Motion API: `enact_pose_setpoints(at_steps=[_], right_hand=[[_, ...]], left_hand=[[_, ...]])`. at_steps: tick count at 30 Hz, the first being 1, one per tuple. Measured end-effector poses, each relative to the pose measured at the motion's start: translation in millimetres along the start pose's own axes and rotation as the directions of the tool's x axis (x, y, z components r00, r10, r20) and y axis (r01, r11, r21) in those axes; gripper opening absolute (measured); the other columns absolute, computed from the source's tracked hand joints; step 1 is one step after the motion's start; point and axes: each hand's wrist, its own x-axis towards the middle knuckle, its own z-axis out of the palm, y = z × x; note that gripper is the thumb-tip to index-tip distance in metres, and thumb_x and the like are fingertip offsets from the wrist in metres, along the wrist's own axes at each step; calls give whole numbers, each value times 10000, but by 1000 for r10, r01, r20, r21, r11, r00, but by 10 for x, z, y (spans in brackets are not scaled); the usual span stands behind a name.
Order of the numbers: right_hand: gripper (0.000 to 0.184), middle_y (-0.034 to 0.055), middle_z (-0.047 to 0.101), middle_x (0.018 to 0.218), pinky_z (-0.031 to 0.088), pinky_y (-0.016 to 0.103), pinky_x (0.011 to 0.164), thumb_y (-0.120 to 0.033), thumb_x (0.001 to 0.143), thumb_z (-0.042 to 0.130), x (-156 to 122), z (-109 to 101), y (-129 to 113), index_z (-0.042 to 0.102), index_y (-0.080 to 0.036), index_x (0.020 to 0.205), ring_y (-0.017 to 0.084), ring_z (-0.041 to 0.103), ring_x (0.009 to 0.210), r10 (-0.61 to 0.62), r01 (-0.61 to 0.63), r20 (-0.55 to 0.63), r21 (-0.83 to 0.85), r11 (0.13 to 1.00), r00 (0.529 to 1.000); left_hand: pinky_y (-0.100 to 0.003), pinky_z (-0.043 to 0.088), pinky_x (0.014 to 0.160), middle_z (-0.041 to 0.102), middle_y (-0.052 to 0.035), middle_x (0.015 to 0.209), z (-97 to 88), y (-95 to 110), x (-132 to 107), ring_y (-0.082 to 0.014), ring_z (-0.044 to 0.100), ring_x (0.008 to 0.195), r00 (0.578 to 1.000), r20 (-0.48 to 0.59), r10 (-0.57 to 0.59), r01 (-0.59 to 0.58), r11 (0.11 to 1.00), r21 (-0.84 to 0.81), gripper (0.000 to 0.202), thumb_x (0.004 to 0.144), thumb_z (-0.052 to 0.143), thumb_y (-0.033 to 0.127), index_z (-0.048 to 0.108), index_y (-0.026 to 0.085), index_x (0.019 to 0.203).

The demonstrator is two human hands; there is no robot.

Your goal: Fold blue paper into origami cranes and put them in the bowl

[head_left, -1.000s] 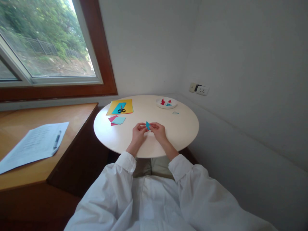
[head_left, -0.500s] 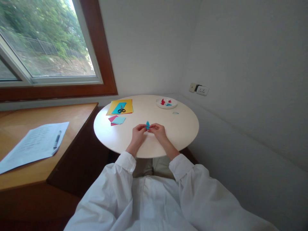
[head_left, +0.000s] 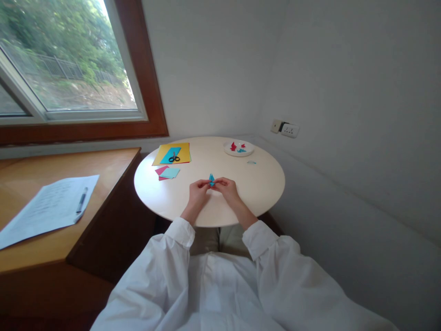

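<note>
Between both hands, above the near half of the round table (head_left: 220, 209), is a small folded piece of blue paper (head_left: 212, 178) with a point sticking up. My left hand (head_left: 199, 189) pinches its left side with thumb and fingers. From the right, my right hand (head_left: 225, 185) grips the other side, its fingertips close to those of the left. Part of the fold is hidden behind the fingertips. Beyond the left hand lie small pink and pale blue paper squares (head_left: 170, 173).
Scissors (head_left: 174, 158) rest on blue and yellow sheets (head_left: 185, 149) at the table's back left. A white plate (head_left: 226, 151) at the back right holds red and blue folded paper figures. A small clear-and-blue item (head_left: 251, 162) lies nearby. On the wooden desk (head_left: 113, 168) are a written sheet (head_left: 48, 207) and a pen (head_left: 81, 200).
My fingers have shifted very slightly on the folded blue paper. Both hands stay in the same place, and nothing else has moved.
</note>
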Motion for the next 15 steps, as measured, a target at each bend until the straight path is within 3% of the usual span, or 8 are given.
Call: enact_pose_setpoints(at_steps=[9, 15], right_hand=[[76, 3, 678, 621, 571, 394, 778, -204, 562, 694, -5, 14, -9, 643, -170, 607, 176, 665, 665, 12, -11, -20, 27, 1000, 1000], [136, 8, 677, 609, 573, 373, 735, -285, 592, 690, 17, 6, -2, 655, -156, 617, 160, 658, 634, 28, -26, -51, 25, 999, 998]], left_hand=[[-317, 467, 680, 711, -94, 678, 12, 37, -26, -205, 633, 679, 1000, 1, -8, 8, 999, 48, 158, 633, 667, 258, 730, 116, 663], [-318, 466, 721, 717, -79, 695, 5, 41, -26, -195, 635, 692, 1000, 5, 30, -30, 997, 76, 132, 585, 695, 197, 731, 125, 689]])
